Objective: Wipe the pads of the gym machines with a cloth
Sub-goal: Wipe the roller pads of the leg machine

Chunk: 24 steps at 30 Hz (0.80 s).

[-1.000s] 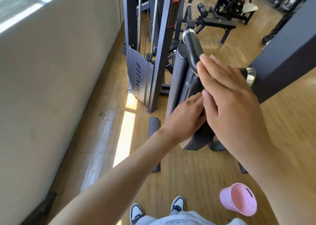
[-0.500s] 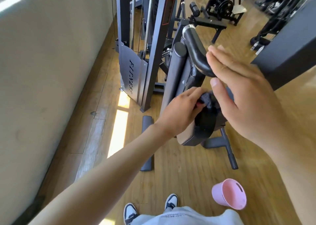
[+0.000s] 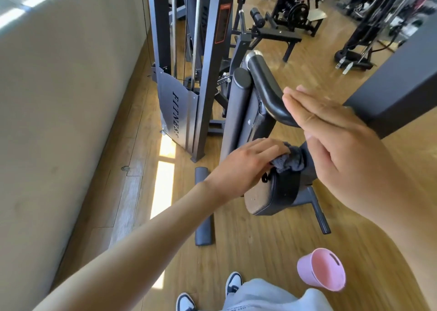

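Now the left hand (image 3: 246, 164) grips the dark cloth (image 3: 287, 160), which bunches out past its fingertips and lies on the black pad (image 3: 276, 195). Further right, the right hand (image 3: 338, 143) hangs above with straight fingers, holding nothing.

You had bright daylight from a window (image 3: 14, 5) at ten o'clock; edges bowed, far machines (image 3: 369, 15) blurred.

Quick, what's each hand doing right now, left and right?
Left hand: grips the dark cloth against the seat pad.
Right hand: open, fingers straight, holding nothing.
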Each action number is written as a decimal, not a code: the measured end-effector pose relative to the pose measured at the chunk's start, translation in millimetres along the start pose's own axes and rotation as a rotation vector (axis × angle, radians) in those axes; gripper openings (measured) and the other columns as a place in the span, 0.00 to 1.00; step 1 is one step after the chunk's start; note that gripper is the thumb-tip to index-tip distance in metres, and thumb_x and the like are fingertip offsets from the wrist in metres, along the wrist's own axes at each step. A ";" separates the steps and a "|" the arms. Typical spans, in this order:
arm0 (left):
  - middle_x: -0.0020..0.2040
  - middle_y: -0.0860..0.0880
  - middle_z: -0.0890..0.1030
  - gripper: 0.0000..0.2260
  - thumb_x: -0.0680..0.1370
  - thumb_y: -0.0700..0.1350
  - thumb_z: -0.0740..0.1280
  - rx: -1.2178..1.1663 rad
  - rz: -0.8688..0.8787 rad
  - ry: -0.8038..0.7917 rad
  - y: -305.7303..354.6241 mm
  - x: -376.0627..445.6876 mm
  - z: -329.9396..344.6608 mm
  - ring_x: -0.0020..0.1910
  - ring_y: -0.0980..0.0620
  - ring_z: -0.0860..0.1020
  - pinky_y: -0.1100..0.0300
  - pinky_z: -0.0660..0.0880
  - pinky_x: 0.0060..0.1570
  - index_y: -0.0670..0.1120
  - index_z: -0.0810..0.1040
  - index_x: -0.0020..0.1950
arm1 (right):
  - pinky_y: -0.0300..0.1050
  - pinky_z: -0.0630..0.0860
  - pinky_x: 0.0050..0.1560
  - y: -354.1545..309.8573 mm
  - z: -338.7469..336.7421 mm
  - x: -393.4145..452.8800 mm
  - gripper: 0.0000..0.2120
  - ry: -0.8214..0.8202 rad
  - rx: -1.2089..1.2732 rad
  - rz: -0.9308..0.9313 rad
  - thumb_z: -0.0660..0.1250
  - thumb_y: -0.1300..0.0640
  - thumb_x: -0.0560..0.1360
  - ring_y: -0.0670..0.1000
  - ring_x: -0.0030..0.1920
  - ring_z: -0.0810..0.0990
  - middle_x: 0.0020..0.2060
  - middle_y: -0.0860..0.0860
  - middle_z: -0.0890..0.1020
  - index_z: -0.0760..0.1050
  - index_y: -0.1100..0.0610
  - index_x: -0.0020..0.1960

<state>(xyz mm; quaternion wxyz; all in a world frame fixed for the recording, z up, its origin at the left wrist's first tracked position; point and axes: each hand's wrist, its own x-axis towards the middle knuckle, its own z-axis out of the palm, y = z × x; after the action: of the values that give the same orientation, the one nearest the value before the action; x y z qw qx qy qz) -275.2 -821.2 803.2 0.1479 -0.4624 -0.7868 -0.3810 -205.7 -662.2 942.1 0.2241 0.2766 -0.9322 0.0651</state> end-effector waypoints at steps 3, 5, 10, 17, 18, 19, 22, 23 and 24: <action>0.67 0.45 0.77 0.16 0.81 0.33 0.66 -0.036 -0.032 -0.013 -7.4 17.7 -1.6 0.67 0.45 0.75 0.49 0.73 0.66 0.40 0.75 0.69 | 0.44 0.61 0.79 5.8 0.5 1.6 0.24 0.016 0.000 0.016 0.57 0.68 0.82 0.49 0.79 0.65 0.77 0.52 0.70 0.67 0.62 0.78; 0.68 0.42 0.77 0.16 0.82 0.33 0.66 -0.026 0.078 -0.068 -10.2 17.7 3.7 0.70 0.44 0.73 0.51 0.69 0.72 0.37 0.76 0.69 | 0.47 0.62 0.78 10.4 3.5 4.1 0.24 0.031 0.007 0.007 0.57 0.67 0.82 0.49 0.79 0.65 0.77 0.52 0.70 0.67 0.63 0.77; 0.65 0.44 0.78 0.14 0.81 0.33 0.69 0.036 0.208 -0.086 -21.2 25.0 6.5 0.67 0.45 0.73 0.54 0.66 0.74 0.36 0.79 0.66 | 0.51 0.64 0.78 25.1 11.4 14.0 0.23 0.084 0.019 -0.026 0.59 0.67 0.81 0.52 0.78 0.66 0.76 0.54 0.71 0.69 0.64 0.76; 0.61 0.43 0.78 0.13 0.81 0.34 0.65 -0.049 0.018 -0.023 -41.5 61.6 4.7 0.61 0.44 0.75 0.62 0.69 0.67 0.36 0.76 0.66 | 0.49 0.64 0.77 41.3 20.2 33.5 0.22 0.153 0.010 0.038 0.62 0.64 0.81 0.51 0.77 0.69 0.74 0.53 0.73 0.70 0.64 0.75; 0.61 0.44 0.78 0.13 0.81 0.35 0.65 -0.058 0.003 -0.023 -44.8 63.8 3.3 0.61 0.45 0.75 0.61 0.70 0.66 0.37 0.76 0.66 | 0.49 0.65 0.77 39.5 20.1 34.4 0.22 0.173 0.008 0.056 0.63 0.64 0.81 0.51 0.76 0.70 0.73 0.53 0.74 0.72 0.64 0.74; 0.60 0.45 0.78 0.13 0.81 0.35 0.65 -0.066 -0.013 -0.010 -50.5 67.5 0.7 0.60 0.46 0.75 0.62 0.70 0.65 0.38 0.76 0.66 | 0.49 0.66 0.76 36.9 20.0 35.2 0.21 0.192 0.009 0.077 0.63 0.63 0.81 0.51 0.75 0.71 0.72 0.53 0.75 0.73 0.63 0.73; 0.60 0.44 0.78 0.12 0.82 0.35 0.66 -0.056 -0.043 0.011 -77.4 80.9 -7.4 0.62 0.45 0.75 0.55 0.73 0.65 0.39 0.77 0.65 | 0.53 0.69 0.74 23.4 22.8 35.9 0.20 0.215 -0.004 0.162 0.64 0.61 0.81 0.51 0.73 0.74 0.71 0.52 0.76 0.74 0.63 0.72; 0.61 0.43 0.79 0.12 0.82 0.36 0.64 -0.057 -0.009 -0.021 -84.6 83.0 -9.1 0.63 0.44 0.75 0.52 0.73 0.65 0.38 0.77 0.66 | 0.54 0.69 0.74 17.0 24.5 36.9 0.21 0.210 -0.032 0.196 0.65 0.59 0.80 0.52 0.73 0.74 0.71 0.52 0.76 0.74 0.63 0.72; 0.61 0.41 0.79 0.13 0.82 0.38 0.62 -0.069 0.051 -0.060 -88.4 82.7 -10.7 0.63 0.44 0.75 0.51 0.72 0.66 0.37 0.77 0.66 | 0.55 0.69 0.74 9.4 26.1 37.8 0.22 0.200 -0.065 0.238 0.66 0.57 0.80 0.52 0.73 0.73 0.71 0.52 0.76 0.74 0.62 0.73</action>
<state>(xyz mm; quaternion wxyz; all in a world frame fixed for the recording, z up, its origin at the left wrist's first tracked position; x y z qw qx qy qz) -394.5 -803.1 817.9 0.1175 -0.4983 -0.7654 -0.3900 -249.0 -679.1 936.0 0.3154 0.1488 -0.9330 0.0884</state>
